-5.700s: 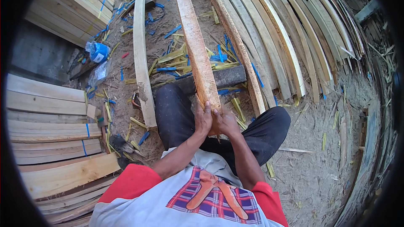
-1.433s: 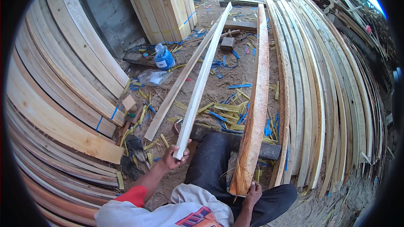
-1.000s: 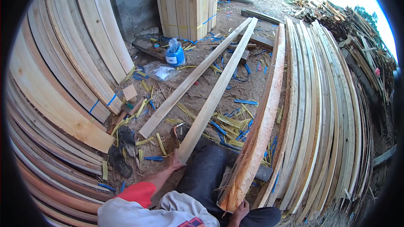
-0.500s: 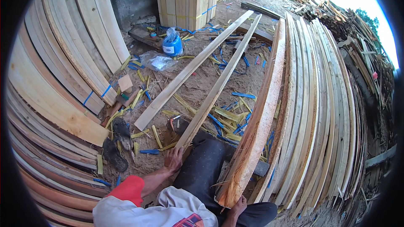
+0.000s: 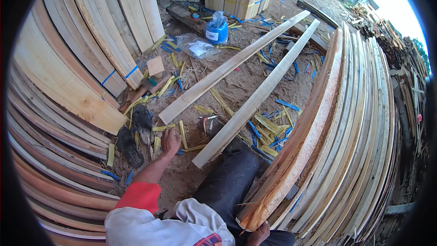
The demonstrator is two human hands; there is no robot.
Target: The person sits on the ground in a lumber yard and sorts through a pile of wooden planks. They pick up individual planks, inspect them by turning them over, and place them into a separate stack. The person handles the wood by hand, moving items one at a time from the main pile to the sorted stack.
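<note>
My left hand (image 5: pixel 171 141) is off the boards, its fingers stretched out just below the near end of a pale board (image 5: pixel 227 70) lying on the ground. To the right of it a second narrow board (image 5: pixel 259 92) slants away, its near end beside my left leg, flat face showing. At the lower edge, my right hand (image 5: pixel 259 234) grips the near end of a thick, rough-edged plank (image 5: pixel 291 155). Some of that hand's fingers are hidden by the plank. The plank runs away from me along the side of a board stack.
A stack of long boards (image 5: pixel 359 146) fills the right side. Boards (image 5: pixel 68 79) lean and lie at the left. A blue bag (image 5: pixel 216 31) stands farther off near a clear plastic bag (image 5: pixel 197 48). Yellow and blue strap scraps (image 5: pixel 268 125) litter the dirt. Dark shoes (image 5: pixel 129 148) lie left.
My left hand has let go of the narrow board and moved left toward the other board. The narrow board now shows its flat face. The whole view has shifted; my right hand stays at the plank's end.
</note>
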